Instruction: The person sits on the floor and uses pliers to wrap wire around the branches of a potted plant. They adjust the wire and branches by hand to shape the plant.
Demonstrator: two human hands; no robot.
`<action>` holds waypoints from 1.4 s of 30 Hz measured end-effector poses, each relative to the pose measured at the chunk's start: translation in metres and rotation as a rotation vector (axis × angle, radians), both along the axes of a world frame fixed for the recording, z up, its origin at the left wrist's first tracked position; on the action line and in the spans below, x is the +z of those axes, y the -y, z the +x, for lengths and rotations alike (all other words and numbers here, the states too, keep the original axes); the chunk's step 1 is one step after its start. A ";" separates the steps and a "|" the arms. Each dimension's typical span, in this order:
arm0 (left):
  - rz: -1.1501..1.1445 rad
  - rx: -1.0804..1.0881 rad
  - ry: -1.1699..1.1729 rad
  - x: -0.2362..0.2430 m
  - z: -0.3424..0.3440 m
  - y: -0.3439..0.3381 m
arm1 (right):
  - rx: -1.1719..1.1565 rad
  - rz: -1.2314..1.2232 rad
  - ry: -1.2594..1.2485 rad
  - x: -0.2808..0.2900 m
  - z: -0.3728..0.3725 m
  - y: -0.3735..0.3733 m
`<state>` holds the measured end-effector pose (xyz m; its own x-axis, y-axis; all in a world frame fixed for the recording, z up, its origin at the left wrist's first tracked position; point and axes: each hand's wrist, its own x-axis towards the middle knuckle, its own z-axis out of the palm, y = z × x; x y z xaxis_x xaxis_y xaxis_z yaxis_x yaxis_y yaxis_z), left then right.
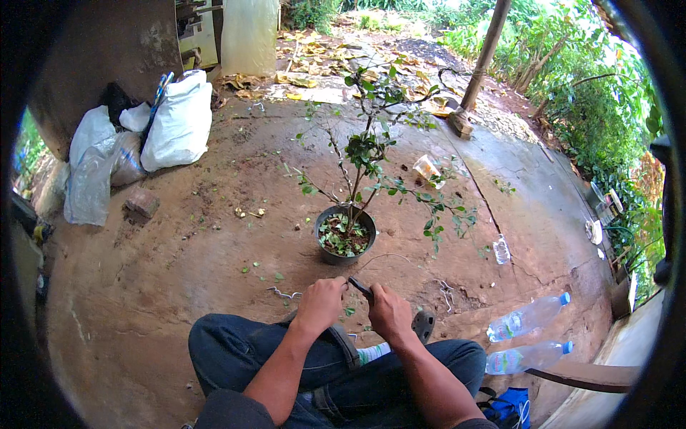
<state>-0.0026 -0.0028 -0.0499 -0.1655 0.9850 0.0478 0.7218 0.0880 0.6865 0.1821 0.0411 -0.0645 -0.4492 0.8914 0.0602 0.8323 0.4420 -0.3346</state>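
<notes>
I sit cross-legged with both hands close together above my shins. My right hand (390, 312) is closed around a dark hand tool (361, 288), slim and plier-like; its exact kind cannot be made out. Fingers pinched together, my left hand (321, 304) meets the tool's far end; whatever is in its grip is hidden. A thin curved strand, like wire, arcs over the ground just beyond the hands. Directly ahead stands a small leafy tree (366, 154) with several branches, growing in a round black pot (346, 259). Cut leaves cover the soil inside the pot.
Two plastic bottles with blue caps, one farther (529, 317) and one nearer (527, 358), lie at my right. A plastic cup (428, 171) and crumpled clear plastic (501, 249) lie beyond. White sacks (177, 121) and a brick (141, 204) are at left; a wooden post (484, 57) stands far right.
</notes>
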 end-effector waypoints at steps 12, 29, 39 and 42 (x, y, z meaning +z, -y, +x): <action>0.051 0.067 0.077 -0.007 -0.001 -0.004 | -0.044 0.100 -0.018 0.003 -0.005 0.004; 0.283 -0.060 -0.261 0.009 -0.003 -0.004 | 0.005 -0.173 -0.352 -0.004 0.005 -0.009; 0.276 -0.086 -0.355 0.010 -0.002 -0.003 | 0.009 -0.174 -0.313 -0.009 0.005 -0.004; 0.269 -0.092 -0.357 0.009 -0.001 -0.003 | -0.001 -0.161 -0.269 -0.007 0.004 -0.001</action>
<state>-0.0033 0.0002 -0.0405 -0.0049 0.9396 0.3422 0.9140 -0.1346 0.3827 0.1857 0.0417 -0.0718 -0.4352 0.8997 0.0350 0.7048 0.3646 -0.6085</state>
